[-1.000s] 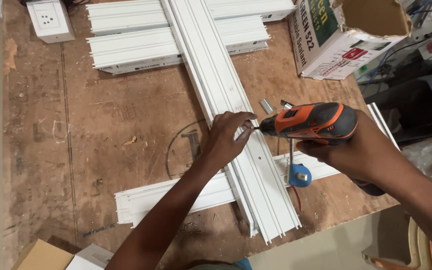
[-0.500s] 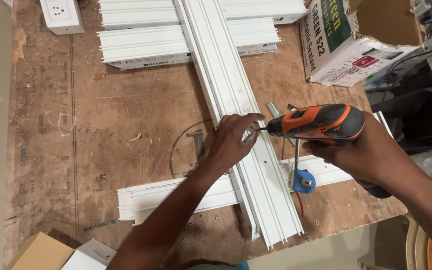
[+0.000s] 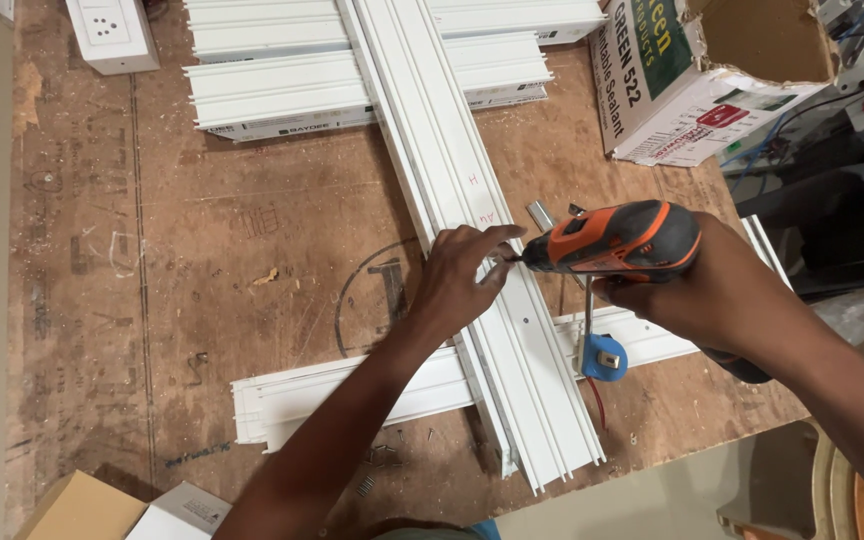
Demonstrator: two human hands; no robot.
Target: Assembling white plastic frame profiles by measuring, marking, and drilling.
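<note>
My right hand (image 3: pixel 707 285) grips an orange and black cordless drill (image 3: pixel 617 238), its tip pointing left at a long white grooved profile (image 3: pixel 452 170) that runs from the top down to the near edge of the wooden table (image 3: pixel 212 260). My left hand (image 3: pixel 457 280) rests on that profile, fingertips pinched right at the drill's tip; what they hold is too small to see. A second white profile (image 3: pixel 352 390) lies crosswise under the long one.
More white profiles (image 3: pixel 282 90) lie stacked at the back, with a white socket box (image 3: pixel 112 35) at the back left. A torn cardboard carton (image 3: pixel 692 70) sits at the back right. A blue tape roll (image 3: pixel 604 357) lies under the drill. Small screws (image 3: pixel 377 465) lie near the front edge.
Both hands and the drill have shifted slightly up along the long profile. The left fingers stay pinched at the drill's tip.
</note>
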